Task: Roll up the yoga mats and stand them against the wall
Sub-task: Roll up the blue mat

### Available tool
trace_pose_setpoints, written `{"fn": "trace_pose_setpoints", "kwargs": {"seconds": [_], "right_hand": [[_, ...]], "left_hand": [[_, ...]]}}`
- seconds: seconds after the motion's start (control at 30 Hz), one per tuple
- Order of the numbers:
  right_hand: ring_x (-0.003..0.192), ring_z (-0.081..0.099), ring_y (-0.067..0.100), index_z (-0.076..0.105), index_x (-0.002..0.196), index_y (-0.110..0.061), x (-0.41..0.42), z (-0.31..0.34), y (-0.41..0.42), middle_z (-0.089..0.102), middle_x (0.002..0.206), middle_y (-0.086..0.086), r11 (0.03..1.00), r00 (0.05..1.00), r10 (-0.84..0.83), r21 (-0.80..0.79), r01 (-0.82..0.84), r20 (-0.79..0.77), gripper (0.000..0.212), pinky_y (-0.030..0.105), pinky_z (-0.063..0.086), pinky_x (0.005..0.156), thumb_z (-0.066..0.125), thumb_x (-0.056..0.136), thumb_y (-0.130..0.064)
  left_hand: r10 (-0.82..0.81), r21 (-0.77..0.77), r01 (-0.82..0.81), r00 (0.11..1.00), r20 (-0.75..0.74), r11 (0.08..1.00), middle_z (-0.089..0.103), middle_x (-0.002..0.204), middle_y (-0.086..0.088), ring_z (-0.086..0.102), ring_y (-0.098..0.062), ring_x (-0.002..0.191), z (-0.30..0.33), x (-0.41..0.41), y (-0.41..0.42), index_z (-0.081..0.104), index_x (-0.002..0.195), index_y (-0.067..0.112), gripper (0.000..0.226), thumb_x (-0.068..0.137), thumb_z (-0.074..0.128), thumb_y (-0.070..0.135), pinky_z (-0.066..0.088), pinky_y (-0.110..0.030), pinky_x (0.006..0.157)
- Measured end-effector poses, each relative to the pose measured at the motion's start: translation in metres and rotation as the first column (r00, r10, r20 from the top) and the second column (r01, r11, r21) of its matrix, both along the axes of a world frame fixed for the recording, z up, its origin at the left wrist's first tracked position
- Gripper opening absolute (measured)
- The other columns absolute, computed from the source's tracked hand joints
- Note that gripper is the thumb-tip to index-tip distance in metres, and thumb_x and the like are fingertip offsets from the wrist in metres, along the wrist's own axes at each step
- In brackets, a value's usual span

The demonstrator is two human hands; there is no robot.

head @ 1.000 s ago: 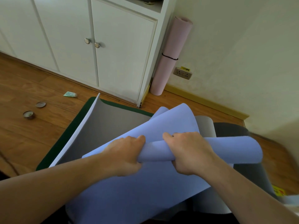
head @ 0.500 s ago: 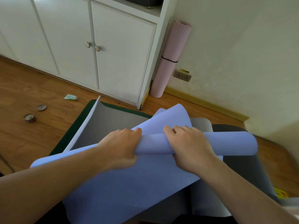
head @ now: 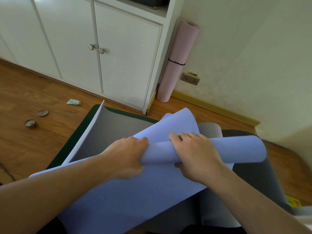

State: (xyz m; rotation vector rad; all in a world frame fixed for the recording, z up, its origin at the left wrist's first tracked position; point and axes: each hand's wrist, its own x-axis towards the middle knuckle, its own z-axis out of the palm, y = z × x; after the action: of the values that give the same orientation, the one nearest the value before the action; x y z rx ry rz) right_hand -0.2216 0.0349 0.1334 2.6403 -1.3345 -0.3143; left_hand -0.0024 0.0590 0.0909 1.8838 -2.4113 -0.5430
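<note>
Head view: the left hand [head: 128,156] and right hand [head: 195,154] each have a tight grip on the soft light-blue yoga mat [head: 135,196]. Its roll, lying on the grey mat [head: 108,132], looks fatter than a second ago, so rolling is moving along. The rolled pink mat [head: 177,61] already stands against the wall.

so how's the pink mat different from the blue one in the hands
The pink mat is fully rolled; the blue mat is only partly rolled, most of it loose. The pink mat stands upright by the wall and cabinet; the blue mat lies low, gripped by the left hand and right hand. A black band circles the pink mat; the blue mat shows none.
</note>
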Motion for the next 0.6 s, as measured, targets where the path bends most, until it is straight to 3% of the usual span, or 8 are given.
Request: {"fn": "trace_pose_setpoints", "kwargs": {"seconds": [0.13, 0.2, 0.27, 0.33, 0.43, 0.47, 0.53, 0.6], "right_hand": [[0.071, 0.051, 0.014, 0.033, 0.102, -0.030, -0.001, 0.000, 0.000, 0.057, 0.089, -0.008, 0.991, 0.997, -0.082, 0.106, 0.080, 0.016, 0.040, 0.031, 0.039, 0.060, 0.069, 0.084, -0.029], [0.070, 0.051, 0.011, 0.036, 0.100, -0.031, -0.002, 0.001, -0.001, 0.054, 0.084, -0.008, 0.977, 0.992, -0.127, 0.175, 0.123, 0.015, 0.035, 0.031, 0.043, 0.061, 0.067, 0.083, -0.030], [0.071, 0.050, 0.010, 0.037, 0.104, -0.032, -0.003, 0.001, -0.003, 0.055, 0.087, -0.009, 0.973, 0.991, -0.130, 0.195, 0.123, 0.024, 0.035, 0.031, 0.040, 0.060, 0.066, 0.084, -0.033], [0.084, 0.056, 0.015, 0.038, 0.119, -0.033, -0.003, -0.001, -0.002, 0.060, 0.102, -0.008, 0.987, 0.995, -0.087, 0.140, 0.080, 0.045, 0.047, 0.031, 0.042, 0.067, 0.071, 0.086, -0.039], [0.110, 0.056, 0.024, 0.041, 0.137, -0.027, 0.002, -0.007, 0.000, 0.055, 0.123, -0.001, 1.000, 1.000, -0.006, 0.006, 0.006, 0.018, 0.075, 0.038, 0.048, 0.095, 0.085, 0.080, -0.048], [0.108, 0.057, 0.024, 0.043, 0.135, -0.025, 0.004, -0.008, 0.001, 0.056, 0.121, 0.000, 1.000, 1.000, -0.001, -0.024, 0.001, 0.006, 0.075, 0.038, 0.048, 0.093, 0.087, 0.078, -0.047], [0.092, 0.057, 0.022, 0.045, 0.124, -0.024, 0.005, -0.010, 0.001, 0.061, 0.109, 0.001, 0.999, 1.000, 0.017, -0.050, -0.016, 0.014, 0.064, 0.035, 0.046, 0.077, 0.087, 0.077, -0.039], [0.081, 0.051, 0.020, 0.039, 0.115, -0.027, 0.004, -0.006, 0.002, 0.061, 0.102, -0.002, 1.000, 1.000, 0.005, 0.002, -0.005, 0.028, 0.050, 0.033, 0.039, 0.068, 0.077, 0.083, -0.035]], "left_hand": [[-0.047, -0.118, 0.058, 0.995, 0.092, 0.991, 0.054, 0.097, 0.008, 0.056, -0.020, 0.081, 0.001, -0.006, 0.009, 0.031, 0.102, 0.027, 0.032, 0.090, 0.059, 0.037, 0.039, -0.032, 0.063], [-0.070, -0.173, 0.093, 0.988, 0.137, 0.980, 0.056, 0.105, 0.007, 0.060, -0.022, 0.093, -0.002, -0.008, 0.010, 0.027, 0.102, 0.026, 0.034, 0.092, 0.057, 0.037, 0.035, -0.033, 0.066], [-0.077, -0.170, 0.102, 0.986, 0.145, 0.980, 0.057, 0.104, 0.005, 0.060, -0.023, 0.092, -0.003, -0.008, 0.009, 0.027, 0.102, 0.025, 0.033, 0.091, 0.057, 0.033, 0.034, -0.033, 0.066], [-0.061, -0.128, 0.077, 0.990, 0.124, 0.989, 0.054, 0.095, 0.005, 0.053, -0.022, 0.079, -0.003, -0.006, 0.004, 0.030, 0.101, 0.025, 0.030, 0.090, 0.057, 0.030, 0.035, -0.032, 0.064], [-0.006, -0.015, 0.007, 0.999, 0.053, 1.000, 0.045, 0.080, 0.009, 0.046, -0.013, 0.065, 0.004, 0.001, -0.004, 0.038, 0.099, 0.026, 0.026, 0.089, 0.061, 0.033, 0.035, -0.027, 0.054], [-0.002, 0.011, 0.001, 0.999, 0.033, 1.000, 0.047, 0.079, 0.009, 0.048, -0.011, 0.063, 0.006, 0.003, -0.005, 0.041, 0.099, 0.027, 0.026, 0.088, 0.064, 0.034, 0.034, -0.024, 0.052], [-0.018, 0.015, 0.017, 0.999, 0.026, 1.000, 0.049, 0.081, 0.010, 0.050, -0.010, 0.065, 0.008, 0.003, -0.002, 0.042, 0.100, 0.028, 0.027, 0.087, 0.065, 0.037, 0.036, -0.024, 0.053], [-0.047, -0.045, 0.050, 0.997, 0.061, 0.998, 0.048, 0.087, 0.011, 0.052, -0.014, 0.074, 0.008, -0.001, 0.005, 0.036, 0.102, 0.030, 0.030, 0.088, 0.061, 0.038, 0.037, -0.028, 0.061]]}}
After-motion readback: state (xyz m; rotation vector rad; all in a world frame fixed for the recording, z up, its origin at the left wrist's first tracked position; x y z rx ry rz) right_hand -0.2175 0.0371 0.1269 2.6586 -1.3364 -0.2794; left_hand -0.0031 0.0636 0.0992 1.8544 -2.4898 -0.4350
